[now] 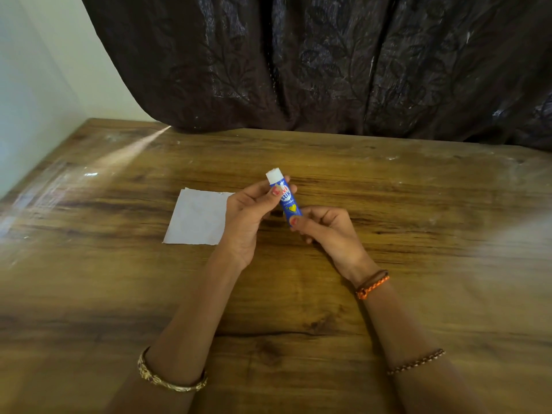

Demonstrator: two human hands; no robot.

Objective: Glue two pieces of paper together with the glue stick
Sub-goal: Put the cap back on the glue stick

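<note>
Both hands, left hand [249,213] and right hand [325,228], have fingers closed around a blue glue stick [285,198] held just right of white paper sheets [198,216] lying on the wooden surface [418,204], seemingly being readied; next, rubbing glue onto paper.

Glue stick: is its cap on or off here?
Cannot tell for sure. The glue stick, held by the left hand and right hand, ends in a white tip, either cap or glue.

Gold bangle [171,375], orange braided wristband [372,284]

glue stick [285,201]: 1 | paper stack [197,218]: 1, sheet count unclear | hands: 2 (left hand [248,216], right hand [325,231])
</note>
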